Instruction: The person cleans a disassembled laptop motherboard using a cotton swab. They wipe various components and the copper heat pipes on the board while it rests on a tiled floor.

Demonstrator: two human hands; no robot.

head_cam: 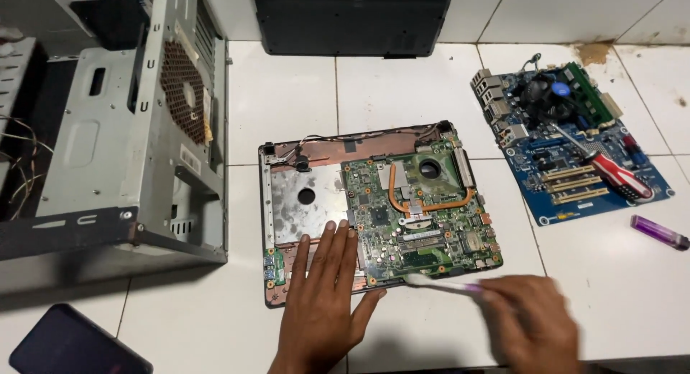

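Pressing flat, left hand (322, 302) spread on green circuit board (420, 208); right hand (532, 324) pinching a slim brush (438, 283) (blurred).

Left hand (325, 302): flat, palm down, fingers spread, pointing away. Right hand (530, 322): blurred, fingers curled closed, knuckles up, low right.

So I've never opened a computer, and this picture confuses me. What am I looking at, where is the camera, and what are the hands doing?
The camera sits on the person's head, looking down at a white tiled surface. In the middle lies an opened laptop base with its green circuit board exposed. The left hand rests flat on the base's near edge. The right hand holds a toothbrush, bristles by the board's near edge. At left stands an open desktop case; at right lies a blue motherboard with a red-handled screwdriver on it, and a purple lighter.
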